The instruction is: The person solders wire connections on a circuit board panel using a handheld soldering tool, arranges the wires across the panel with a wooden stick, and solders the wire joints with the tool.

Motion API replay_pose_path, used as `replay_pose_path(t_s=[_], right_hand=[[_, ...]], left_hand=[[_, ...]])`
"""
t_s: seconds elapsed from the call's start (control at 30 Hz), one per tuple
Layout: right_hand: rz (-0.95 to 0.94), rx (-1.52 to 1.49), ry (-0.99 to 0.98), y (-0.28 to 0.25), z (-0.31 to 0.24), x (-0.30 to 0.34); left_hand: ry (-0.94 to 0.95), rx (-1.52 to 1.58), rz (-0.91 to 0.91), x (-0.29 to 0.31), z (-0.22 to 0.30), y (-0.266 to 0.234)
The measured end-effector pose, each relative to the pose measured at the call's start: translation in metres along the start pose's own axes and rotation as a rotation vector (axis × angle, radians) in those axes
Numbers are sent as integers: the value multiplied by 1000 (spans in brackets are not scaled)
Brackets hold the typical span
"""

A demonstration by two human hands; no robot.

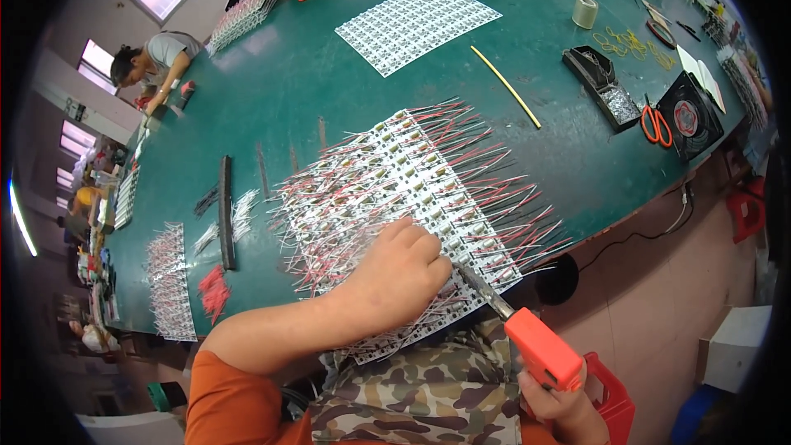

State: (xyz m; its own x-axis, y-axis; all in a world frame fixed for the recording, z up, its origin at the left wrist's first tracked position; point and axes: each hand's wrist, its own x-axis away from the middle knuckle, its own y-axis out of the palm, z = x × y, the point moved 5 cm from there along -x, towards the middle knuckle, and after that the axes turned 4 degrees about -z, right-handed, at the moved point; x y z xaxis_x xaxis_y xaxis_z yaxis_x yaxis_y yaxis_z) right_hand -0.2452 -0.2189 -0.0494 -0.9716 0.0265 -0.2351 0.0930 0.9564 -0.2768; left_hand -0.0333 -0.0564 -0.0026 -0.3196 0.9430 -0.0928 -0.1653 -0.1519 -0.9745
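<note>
A large white circuit board panel (409, 166) lies in front of me on the green table, with many red, black and white wires sticking out of it. My left hand (404, 268) rests over the panel's near half with its fingers curled in; what they pinch is hidden. In my right hand (550, 395) is a soldering iron (542, 346) with a red-orange handle. Its dark tip points at the panel, close beside my left fingers; whether it touches cannot be told. The panel's near edge overhangs my camouflage-patterned apron (412, 400).
Left of the panel lie a dark bar (227, 214), bundles of white wires (244, 216) and red wires (214, 292), and a wired panel (170, 280). Farther off are a bare panel (418, 25), a yellow stick (507, 86), a black box (601, 86), orange scissors (656, 122) and a fan (690, 115). A co-worker (161, 66) leans over the far left edge.
</note>
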Motion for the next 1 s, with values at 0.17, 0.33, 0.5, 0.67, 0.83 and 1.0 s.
replay_pose_path(t_s=[0.17,0.33,0.5,0.67,0.83,1.0], right_hand=[[-4,87,-36,1,-1,0],[3,-16,70,-1,-9,-3],[43,77,44,-15,-28,-7],[118,-81,151,-18,-22,6],[165,-234,129,-14,-5,12],[249,-227,18,-21,-13,3]], left_hand=[[-3,-4,2,1,2,0],[1,-12,17,2,3,-1],[10,-9,5,1,3,-2],[9,-23,32,7,2,7],[-26,11,3,10,1,10],[-48,-83,18,11,7,6]])
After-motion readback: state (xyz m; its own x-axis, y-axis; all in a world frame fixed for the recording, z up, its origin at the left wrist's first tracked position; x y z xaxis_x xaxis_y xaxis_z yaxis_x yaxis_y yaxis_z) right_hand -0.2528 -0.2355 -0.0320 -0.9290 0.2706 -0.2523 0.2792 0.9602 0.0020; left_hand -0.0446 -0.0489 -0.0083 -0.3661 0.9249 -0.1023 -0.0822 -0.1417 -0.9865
